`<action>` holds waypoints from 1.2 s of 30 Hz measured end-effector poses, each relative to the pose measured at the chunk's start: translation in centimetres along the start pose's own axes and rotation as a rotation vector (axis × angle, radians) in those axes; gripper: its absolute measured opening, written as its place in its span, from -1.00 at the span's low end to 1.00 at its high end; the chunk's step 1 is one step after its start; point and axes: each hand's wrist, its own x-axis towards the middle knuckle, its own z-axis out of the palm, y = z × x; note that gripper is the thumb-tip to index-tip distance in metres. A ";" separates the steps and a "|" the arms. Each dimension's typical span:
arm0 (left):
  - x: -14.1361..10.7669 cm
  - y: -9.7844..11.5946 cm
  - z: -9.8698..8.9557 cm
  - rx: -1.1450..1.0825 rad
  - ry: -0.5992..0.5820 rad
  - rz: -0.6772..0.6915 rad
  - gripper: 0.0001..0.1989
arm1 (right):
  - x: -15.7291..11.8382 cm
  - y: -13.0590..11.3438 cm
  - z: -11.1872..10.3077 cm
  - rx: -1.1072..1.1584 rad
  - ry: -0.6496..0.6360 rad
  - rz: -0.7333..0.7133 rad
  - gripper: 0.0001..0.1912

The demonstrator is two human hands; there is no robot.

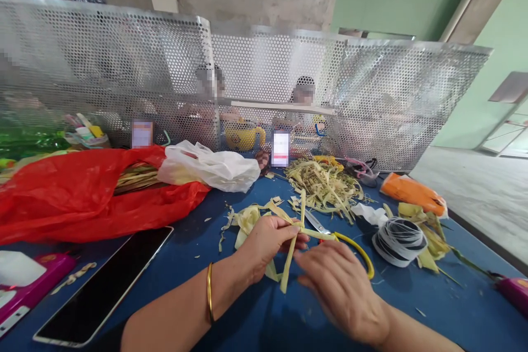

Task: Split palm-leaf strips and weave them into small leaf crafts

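Note:
My left hand (pixel 264 242) is closed, its thumb and fingers pinching the middle of a small cross of pale, dried husk strips (pixel 303 206). One strip end points up, one hangs down and one runs right. Close on the right is my right hand (pixel 344 286), palm down with its fingers loosely bent and partly apart; nothing shows in its grasp, though its fingertips are partly hidden. Behind the hands lie scissors (pixel 358 247) with yellow handles, their blades partly covered by the strips. Loose pale husk (pixel 246 220) sits just beyond my left hand.
A heap of husk scraps (pixel 325 181) lies behind. To the right are a spool of white cord (pixel 400 242) and an orange packet (pixel 413 193). A red plastic bag (pixel 74 192), a white bag (pixel 210 168) and a dark tablet (pixel 107 286) occupy the left. A perforated metal screen (pixel 272 66) borders the back.

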 end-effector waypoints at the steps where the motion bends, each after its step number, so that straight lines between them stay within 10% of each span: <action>1: 0.0 0.3 -0.1 0.007 0.008 0.005 -0.89 | 0.0 0.4 0.0 -0.049 0.031 0.106 -0.75; 5: 0.0 0.9 -0.4 0.009 0.013 0.007 -0.87 | -0.2 1.9 0.5 -0.118 -0.106 0.392 -0.78; 17: 0.5 0.1 -0.2 0.194 0.086 0.090 -0.92 | 0.0 0.7 0.1 0.266 -0.245 0.445 -0.66; 22: 0.6 0.2 -0.8 0.123 0.005 0.047 -0.76 | 0.3 1.6 0.8 1.013 -0.221 1.076 -0.54; 26: 0.3 0.1 -0.6 0.112 -0.074 -0.021 -0.60 | 0.1 2.0 1.7 1.531 0.096 1.525 -0.63; 36: -0.1 -0.1 -0.2 0.442 -0.113 0.063 -0.80 | -0.1 2.6 2.2 1.254 0.208 1.392 -0.60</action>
